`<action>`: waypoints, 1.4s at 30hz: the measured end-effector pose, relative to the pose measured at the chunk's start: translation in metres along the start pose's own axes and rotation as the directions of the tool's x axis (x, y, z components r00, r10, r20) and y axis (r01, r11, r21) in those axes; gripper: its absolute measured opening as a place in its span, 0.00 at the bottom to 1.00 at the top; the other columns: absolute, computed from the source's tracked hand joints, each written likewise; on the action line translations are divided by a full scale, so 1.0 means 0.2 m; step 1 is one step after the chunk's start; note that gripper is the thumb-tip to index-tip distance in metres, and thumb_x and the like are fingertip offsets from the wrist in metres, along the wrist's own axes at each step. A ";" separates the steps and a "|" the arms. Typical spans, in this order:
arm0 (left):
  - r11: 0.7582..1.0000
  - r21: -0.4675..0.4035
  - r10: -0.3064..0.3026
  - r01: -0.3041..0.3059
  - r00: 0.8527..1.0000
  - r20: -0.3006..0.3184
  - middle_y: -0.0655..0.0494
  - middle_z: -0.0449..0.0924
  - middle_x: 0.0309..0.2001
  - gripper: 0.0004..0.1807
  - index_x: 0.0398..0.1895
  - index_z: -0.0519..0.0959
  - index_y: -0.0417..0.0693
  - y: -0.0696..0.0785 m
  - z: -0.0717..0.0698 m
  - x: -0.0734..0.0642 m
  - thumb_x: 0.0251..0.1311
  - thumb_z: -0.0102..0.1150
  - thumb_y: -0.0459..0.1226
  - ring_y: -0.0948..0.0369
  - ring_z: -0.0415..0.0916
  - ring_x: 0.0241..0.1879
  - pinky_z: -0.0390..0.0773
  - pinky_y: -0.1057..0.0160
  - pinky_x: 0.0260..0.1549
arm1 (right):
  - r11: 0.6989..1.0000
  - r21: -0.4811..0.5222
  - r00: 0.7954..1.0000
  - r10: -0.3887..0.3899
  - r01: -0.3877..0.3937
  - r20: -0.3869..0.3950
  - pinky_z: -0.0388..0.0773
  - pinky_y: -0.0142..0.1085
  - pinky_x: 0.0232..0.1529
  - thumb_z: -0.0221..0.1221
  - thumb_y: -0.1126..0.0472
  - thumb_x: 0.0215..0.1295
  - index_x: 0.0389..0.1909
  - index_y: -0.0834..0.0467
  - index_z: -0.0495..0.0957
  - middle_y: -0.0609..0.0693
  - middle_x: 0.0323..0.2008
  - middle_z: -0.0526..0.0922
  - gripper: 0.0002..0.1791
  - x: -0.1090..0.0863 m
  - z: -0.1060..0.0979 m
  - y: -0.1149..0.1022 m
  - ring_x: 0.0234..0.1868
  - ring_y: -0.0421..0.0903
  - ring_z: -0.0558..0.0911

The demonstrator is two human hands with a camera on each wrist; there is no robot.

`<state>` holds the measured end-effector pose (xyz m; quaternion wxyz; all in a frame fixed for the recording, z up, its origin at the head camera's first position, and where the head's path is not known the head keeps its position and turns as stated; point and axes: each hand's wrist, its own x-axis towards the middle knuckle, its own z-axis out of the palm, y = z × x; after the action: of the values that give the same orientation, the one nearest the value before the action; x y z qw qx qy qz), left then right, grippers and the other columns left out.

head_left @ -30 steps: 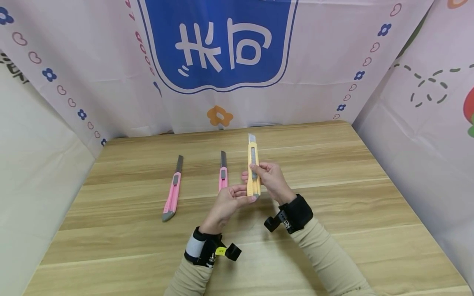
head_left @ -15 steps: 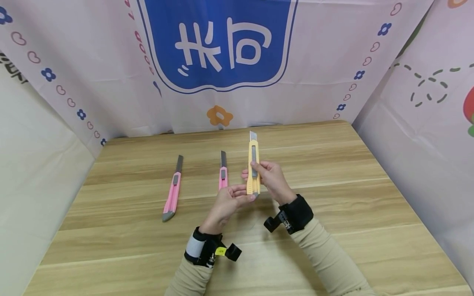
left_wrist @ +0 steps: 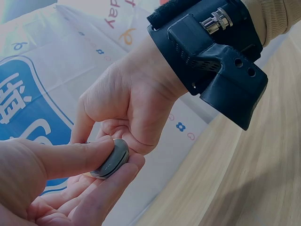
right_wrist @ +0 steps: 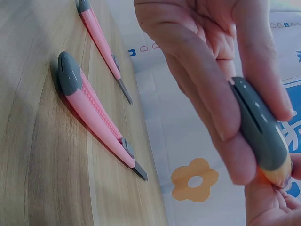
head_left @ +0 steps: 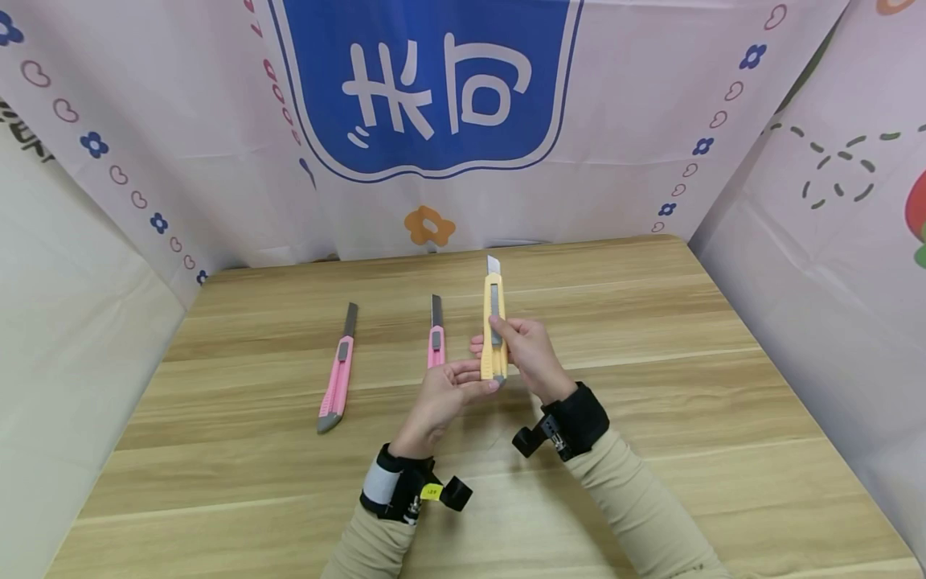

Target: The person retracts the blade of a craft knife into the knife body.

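Both hands hold a yellow utility knife (head_left: 492,334) above the table, its short blade pointing away. My left hand (head_left: 444,400) pinches the knife's grey end cap (left_wrist: 112,160) between thumb and fingers. Higher on the body, my right hand (head_left: 531,358) grips it, with the thumb on the grey slider strip. A pink utility knife (head_left: 436,342) lies behind the left hand, which hides its lower end in the head view. Further left rests another pink utility knife (head_left: 337,382). Both pink knives have their dark blades extended, as the right wrist view also shows.
The wooden table (head_left: 239,482) runs back to a printed white cloth (head_left: 600,193). Cloth walls (head_left: 94,305) also stand at the left and right sides.
The yellow utility knife has risen very slightly, with its blade tip a little further away. Both hands keep their hold. The pink knives have not moved.
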<state>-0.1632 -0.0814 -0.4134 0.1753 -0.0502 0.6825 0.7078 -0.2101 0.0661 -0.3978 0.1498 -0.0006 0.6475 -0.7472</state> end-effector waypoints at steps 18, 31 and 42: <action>1.000 0.022 -0.017 0.016 1.000 0.007 0.46 0.87 0.43 0.20 0.51 0.79 0.37 0.00 0.00 0.00 0.52 0.66 0.27 0.67 0.84 0.36 0.85 0.58 0.50 | 0.996 0.035 0.997 -0.082 0.082 0.010 0.87 0.30 0.36 0.50 0.61 0.73 0.50 0.80 0.71 0.47 0.25 0.89 0.22 0.01 -0.01 0.02 0.27 0.37 0.87; 0.999 0.033 -0.015 0.014 1.000 0.019 0.45 0.87 0.44 0.20 0.52 0.79 0.36 0.00 -0.01 0.00 0.54 0.66 0.28 0.68 0.84 0.36 0.85 0.58 0.50 | 0.998 0.010 0.998 -0.063 0.063 0.020 0.87 0.32 0.39 0.50 0.62 0.73 0.52 0.78 0.71 0.56 0.33 0.89 0.20 0.01 -0.02 0.02 0.29 0.37 0.88; 0.999 0.024 -0.026 0.025 1.000 0.008 0.45 0.87 0.44 0.19 0.52 0.79 0.37 0.01 -0.01 0.00 0.54 0.66 0.28 0.68 0.84 0.36 0.85 0.57 0.51 | 0.999 -0.004 0.999 -0.038 0.038 0.016 0.87 0.33 0.40 0.50 0.62 0.73 0.55 0.75 0.71 0.57 0.35 0.89 0.20 0.01 -0.01 0.02 0.31 0.37 0.88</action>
<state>-0.1631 -0.0827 -0.4122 0.1879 -0.0537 0.6895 0.6974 -0.2118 0.0678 -0.4028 0.1406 -0.0192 0.6478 -0.7484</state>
